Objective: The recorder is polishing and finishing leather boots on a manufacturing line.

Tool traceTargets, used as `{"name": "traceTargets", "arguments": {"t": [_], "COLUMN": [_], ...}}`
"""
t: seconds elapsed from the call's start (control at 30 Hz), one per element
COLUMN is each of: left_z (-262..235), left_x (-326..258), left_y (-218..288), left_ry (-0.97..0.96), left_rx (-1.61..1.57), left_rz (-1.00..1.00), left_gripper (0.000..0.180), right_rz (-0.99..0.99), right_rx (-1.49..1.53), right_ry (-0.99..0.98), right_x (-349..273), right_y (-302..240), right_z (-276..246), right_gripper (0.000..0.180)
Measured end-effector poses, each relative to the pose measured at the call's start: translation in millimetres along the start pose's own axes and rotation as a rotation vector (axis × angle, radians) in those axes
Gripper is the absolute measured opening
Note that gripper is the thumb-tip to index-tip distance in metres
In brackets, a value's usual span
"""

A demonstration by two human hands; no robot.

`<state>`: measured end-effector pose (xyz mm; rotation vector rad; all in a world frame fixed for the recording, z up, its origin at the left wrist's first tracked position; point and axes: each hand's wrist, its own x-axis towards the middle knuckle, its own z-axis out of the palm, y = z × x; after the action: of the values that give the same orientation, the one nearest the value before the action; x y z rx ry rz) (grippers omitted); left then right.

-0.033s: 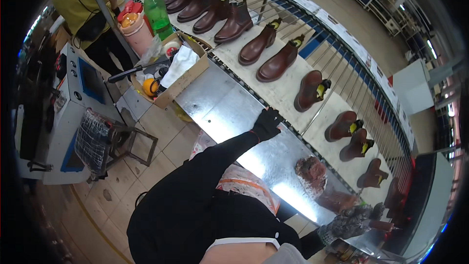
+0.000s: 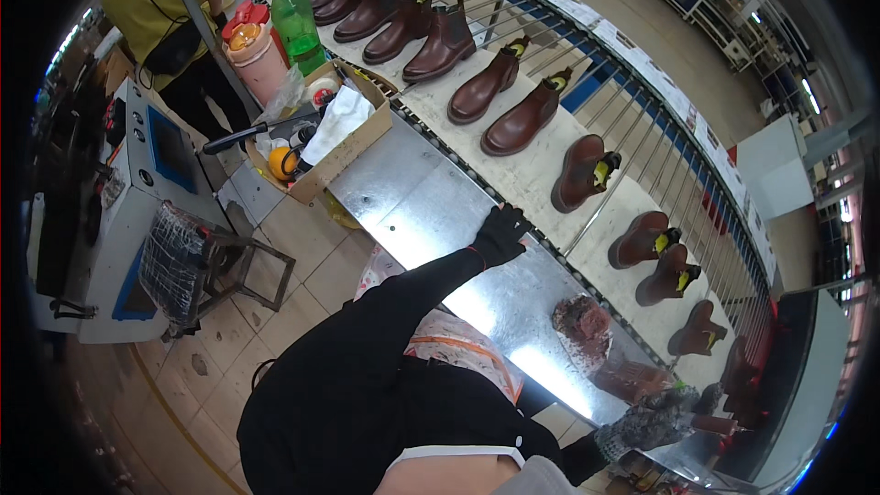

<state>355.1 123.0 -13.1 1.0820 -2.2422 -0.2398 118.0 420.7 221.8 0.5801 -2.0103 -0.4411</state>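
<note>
Take yourself as the centre of the dial, 12 o'clock straight ahead. At 3 o'clock your right hand [image 2: 642,422], in a grey patterned glove, reaches out over the bench [image 2: 412,188]; its fingers look clamped on a slim brown piece [image 2: 715,424], too blurred to identify. Just this side of 2:30 lies a dark brown slab [image 2: 632,380], and near 2 o'clock a rough reddish lump [image 2: 582,319], both on the metal. Between 12 and 1 your left hand [image 2: 502,236], black-gloved, rests at the bench's far edge, fingers a little apart, nothing visible in them. The step in hand seems to be handling that brown piece on the right while the left steadies you; a move from here would call for a sure right grip and left fingers clear of the edge. At 11 o'clock sits a cardboard box [image 2: 316,185] of odds and ends. Beyond the bench, the white conveyor [image 2: 539,188] carries brown boots [image 2: 520,119], spaced apart from 2 round to 12:30, then closer together toward 11:30. Farther off, past 10 o'clock, stands a co-worker [image 2: 170,5] in a yellow-green top.
</note>
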Motion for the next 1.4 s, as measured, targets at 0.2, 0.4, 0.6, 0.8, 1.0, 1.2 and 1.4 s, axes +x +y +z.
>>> {"name": "traceTargets", "arguments": {"t": [0.2,0.4,0.6,0.8,1.0,1.2,1.4], "left_z": [-9.0,-6.3,-3.9,-8.0,-9.5,-8.3,-9.8], "left_x": [0.8,-2.0,-1.3,0.7,1.3,2.5,5.3], "left_y": [5.1,3.6,1.5,2.9,1.1,0.8,-0.1], "left_ry": [0.054,-0.015,-0.043,-0.079,-0.048,-0.017,0.171], "left_rx": [0.003,0.016,0.020,-0.010,0.009,0.016,-0.054], "left_rz": [-0.007,-0.057,-0.056,-0.073,-0.058,-0.051,0.111], "left_gripper": [0.047,0.051,0.052,0.051,0.050,0.049,0.029], "right_rz": [0.031,0.369,0.390,0.416,0.396,0.322,0.333], "right_rx": [0.480,1.555,1.696,1.552,1.894,2.261,2.011], "right_ry": [0.534,0.160,0.068,0.145,0.160,0.004,0.039], "right_x": [2.4,14.9,35.0,27.0,17.6,42.5,45.5], "right_y": [19.9,25.1,3.5,9.2,8.2,8.4,2.2], "right_z": [55.6,85.3,46.8,57.7,69.0,9.6,-4.1], "right_gripper": [0.049,0.060,0.055,0.037,0.059,0.052,0.046]}}
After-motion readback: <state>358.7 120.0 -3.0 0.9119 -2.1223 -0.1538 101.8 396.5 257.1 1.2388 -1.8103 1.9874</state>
